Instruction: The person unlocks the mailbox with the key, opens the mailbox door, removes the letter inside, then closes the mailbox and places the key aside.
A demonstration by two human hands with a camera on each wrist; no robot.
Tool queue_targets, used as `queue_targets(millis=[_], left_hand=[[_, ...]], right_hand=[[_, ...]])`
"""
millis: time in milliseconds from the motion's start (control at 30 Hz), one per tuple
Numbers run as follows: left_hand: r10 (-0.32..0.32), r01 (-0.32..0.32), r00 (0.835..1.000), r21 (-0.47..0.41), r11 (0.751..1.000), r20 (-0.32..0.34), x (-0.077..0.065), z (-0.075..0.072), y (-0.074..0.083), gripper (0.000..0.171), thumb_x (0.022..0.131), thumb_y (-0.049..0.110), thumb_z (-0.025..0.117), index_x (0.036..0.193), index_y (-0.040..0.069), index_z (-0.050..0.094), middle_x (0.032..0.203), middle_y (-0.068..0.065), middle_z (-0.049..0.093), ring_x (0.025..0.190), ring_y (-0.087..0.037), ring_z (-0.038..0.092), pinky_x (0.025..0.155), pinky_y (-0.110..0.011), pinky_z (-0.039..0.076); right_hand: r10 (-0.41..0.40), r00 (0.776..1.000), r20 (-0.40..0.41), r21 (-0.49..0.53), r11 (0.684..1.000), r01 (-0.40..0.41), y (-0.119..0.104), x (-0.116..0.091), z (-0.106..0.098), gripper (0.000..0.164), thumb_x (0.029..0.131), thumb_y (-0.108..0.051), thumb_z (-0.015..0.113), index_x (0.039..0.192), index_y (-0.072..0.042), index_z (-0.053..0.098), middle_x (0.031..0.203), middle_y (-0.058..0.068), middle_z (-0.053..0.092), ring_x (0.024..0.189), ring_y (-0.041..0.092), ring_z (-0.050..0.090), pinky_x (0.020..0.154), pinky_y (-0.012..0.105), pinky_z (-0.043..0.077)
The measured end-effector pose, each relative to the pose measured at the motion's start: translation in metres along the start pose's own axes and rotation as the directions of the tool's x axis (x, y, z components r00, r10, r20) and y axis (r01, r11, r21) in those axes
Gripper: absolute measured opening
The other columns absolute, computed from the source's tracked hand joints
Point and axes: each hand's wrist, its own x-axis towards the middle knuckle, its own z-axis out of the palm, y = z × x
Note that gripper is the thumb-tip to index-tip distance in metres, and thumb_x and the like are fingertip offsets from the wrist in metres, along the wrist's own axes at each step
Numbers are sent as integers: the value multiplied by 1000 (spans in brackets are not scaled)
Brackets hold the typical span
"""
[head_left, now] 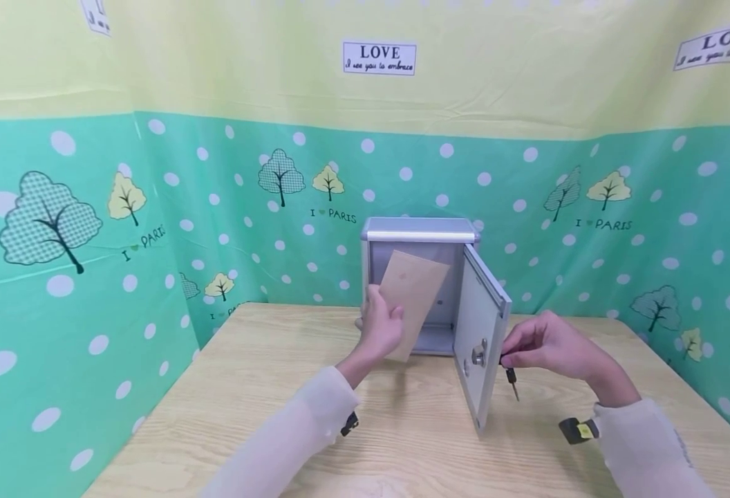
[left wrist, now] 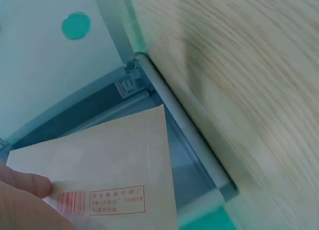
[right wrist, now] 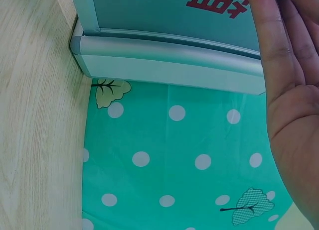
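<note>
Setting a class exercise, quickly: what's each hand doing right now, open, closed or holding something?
Left hand: closed, holding the brown envelope.
Right hand: closed, apparently pinching the keys at the open door.

Dotted green cloth [head_left: 415, 187], wood-grain table [head_left: 265, 373].

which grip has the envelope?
The left grip: it holds the brown envelope in front of the box. The right grip is instead at the outer side of the open door, a key hanging just below its fingertips.
</note>
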Motion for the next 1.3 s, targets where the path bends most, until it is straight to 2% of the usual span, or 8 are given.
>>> queue_targets(millis=[367,500,633,800,1000,1300], left_hand=[[-9,13,999,-75,997,50,-3,-33,-13,44,89,9,62,124,12,35,113,-10,55,108,-29,47,95,-51,29],[8,4,995,-125,992,95,1,-46,-23,45,90,8,62,125,12,34,117,-12,54,110,-30,51,97,-49,40],[10,16,991,-188,982,134,6,-60,-32,44,92,7,60,126,12,32,120,-15,51,112,-32,55,88,-49,52],[11,19,992,-230,973,129,12,-77,-43,40,93,7,58,122,11,32,122,-16,49,113,-34,54,90,-49,51],[-13,49,986,-217,975,167,19,-95,-62,42,93,9,58,124,10,31,128,-15,45,120,-35,49,95,-50,47],[-54,90,984,-209,974,170,39,-118,-87,46,94,12,58,128,9,26,131,-16,41,122,-34,45,101,-51,42]], right_hand=[[-20,1000,10,14,1000,20,-1,-1,0,15,84,4,67,96,-3,70,92,12,72,77,25,68,65,37,59],[-24,1000,11,17,1000,24,-1,-1,0,15,84,5,66,97,-2,70,92,12,71,77,25,68,66,37,59],[-34,999,12,19,999,33,-2,-1,0,15,84,6,66,97,-2,70,93,12,71,78,25,68,66,38,59],[-31,999,13,26,999,30,-2,-1,0,15,84,5,66,97,-2,70,92,13,71,75,24,68,64,36,59],[-35,999,21,40,999,34,-1,0,1,15,84,5,66,97,-1,70,92,14,71,73,25,67,64,36,59],[-49,999,16,43,998,48,-1,0,0,16,83,7,66,96,-1,70,90,14,71,73,24,67,62,36,59]])
